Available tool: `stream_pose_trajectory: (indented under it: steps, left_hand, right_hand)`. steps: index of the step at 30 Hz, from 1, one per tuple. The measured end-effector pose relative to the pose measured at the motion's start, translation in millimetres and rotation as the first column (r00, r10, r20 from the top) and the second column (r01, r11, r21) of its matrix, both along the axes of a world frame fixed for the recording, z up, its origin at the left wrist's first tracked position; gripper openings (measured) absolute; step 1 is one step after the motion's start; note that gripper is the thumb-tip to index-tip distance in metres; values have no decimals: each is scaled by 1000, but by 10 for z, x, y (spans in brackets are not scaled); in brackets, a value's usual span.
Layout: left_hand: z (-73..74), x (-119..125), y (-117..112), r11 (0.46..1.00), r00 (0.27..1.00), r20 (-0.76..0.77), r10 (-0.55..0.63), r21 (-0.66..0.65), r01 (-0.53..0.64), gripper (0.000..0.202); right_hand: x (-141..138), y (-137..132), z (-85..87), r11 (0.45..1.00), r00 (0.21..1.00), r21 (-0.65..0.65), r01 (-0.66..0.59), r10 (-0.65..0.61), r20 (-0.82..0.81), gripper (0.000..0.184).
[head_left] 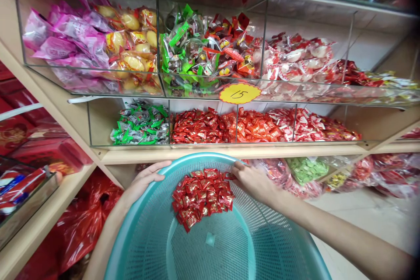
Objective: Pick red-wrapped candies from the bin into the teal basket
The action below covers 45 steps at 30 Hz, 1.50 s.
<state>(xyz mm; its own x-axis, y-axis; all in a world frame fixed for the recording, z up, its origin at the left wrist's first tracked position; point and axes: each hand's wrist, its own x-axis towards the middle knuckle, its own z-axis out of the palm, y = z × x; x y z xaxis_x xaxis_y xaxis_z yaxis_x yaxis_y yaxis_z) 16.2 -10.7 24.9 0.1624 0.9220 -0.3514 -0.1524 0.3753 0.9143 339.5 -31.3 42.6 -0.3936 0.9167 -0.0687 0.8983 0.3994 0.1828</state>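
Toward the far side of a teal basket, a heap of red-wrapped candies lies on the mesh. The left hand straddles the far left rim, thumb and fingers slightly parted around it; the right hand is curled at the far right rim beside the heap, though whether it pinches a candy or just the rim I cannot tell. As far as shows, that one heap is all the basket holds, with much of its base uncovered, while similar red sweets fill part of the lower bins beyond. Above, pink packets stand left of a yellow price tag; pale floor shows at right.
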Motion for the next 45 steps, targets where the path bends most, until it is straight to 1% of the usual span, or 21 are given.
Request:
stream_pose_trajectory:
  steps: [5,8,15,20,25,28,30,33,36,40,45]
  left_hand:
    - [-45,-2,30,999,1000,6,12,-32,-12,55]
    - [-67,2,44,999,1000,24,0,-44,1,58]
    - [-78,-6,49,999,998,60,-6,-33,7,54]
    - [-71,-1,46,999,998,63,-16,-28,18,52]
    - [-91,-1,57,1000,998,63,-3,-20,4,53]
    - [-75,-1,45,999,1000,27,1,-34,0,56]
    - [-38,8,23,999,1000,18,5,-36,-4,55]
    - [38,32,-20,1000,1000,2,-4,3,4,47]
    - [84,47,-44,999,1000,-16,-13,35,13,45]
    - [61,27,-26,1000,1000,-4,-23,19,23,45]
    - [27,6,-11,999,998,44,-36,-8,37,46]
  right_hand:
    - [38,-12,-10,1000,1000,-28,-12,13,13,20]
    - [61,-32,2,999,1000,-49,-14,14,-3,20]
    - [79,-71,33,997,999,-81,-2,-1,-44,21]
    - [72,-57,-2,996,999,-84,-15,11,-51,20]
    - [39,-66,-22,993,997,-111,-37,30,-64,22]
    - [9,-66,-9,992,998,-117,-38,31,-62,22]
    - [-9,-58,-2,993,998,-113,-39,32,-58,21]
    - [-29,-39,-16,995,998,-93,-42,37,-48,20]
    - [-43,-14,-69,996,998,-71,-49,46,-49,21]
    - [-74,16,-147,996,995,-48,-71,67,-72,22]
    - [-129,23,-161,998,997,-55,-41,37,-72,20]
